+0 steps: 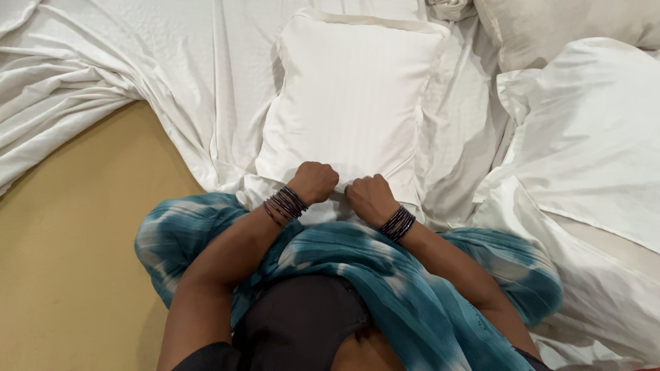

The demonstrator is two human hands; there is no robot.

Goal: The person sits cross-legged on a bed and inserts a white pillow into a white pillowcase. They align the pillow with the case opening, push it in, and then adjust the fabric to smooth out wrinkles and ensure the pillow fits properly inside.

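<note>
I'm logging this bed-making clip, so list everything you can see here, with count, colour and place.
pillow in hand: one, white, centre, near edge gripped by both hands
other pillows: at least two, white, upper right
sheets: rumpled, white, across the top and left
bare mattress: one, tan, lower left
scarf: one, teal and white, draped over the person's front
bangles: dark stacks, one on each wrist
left hand: closed on the pillow's near edge
right hand: closed on the same edge, beside the left

A pillow (pixel 350 103) lies on the rumpled sheet (pixel 172 75), straight ahead of the person; more pillows (pixel 591 130) lie to its right.
</note>
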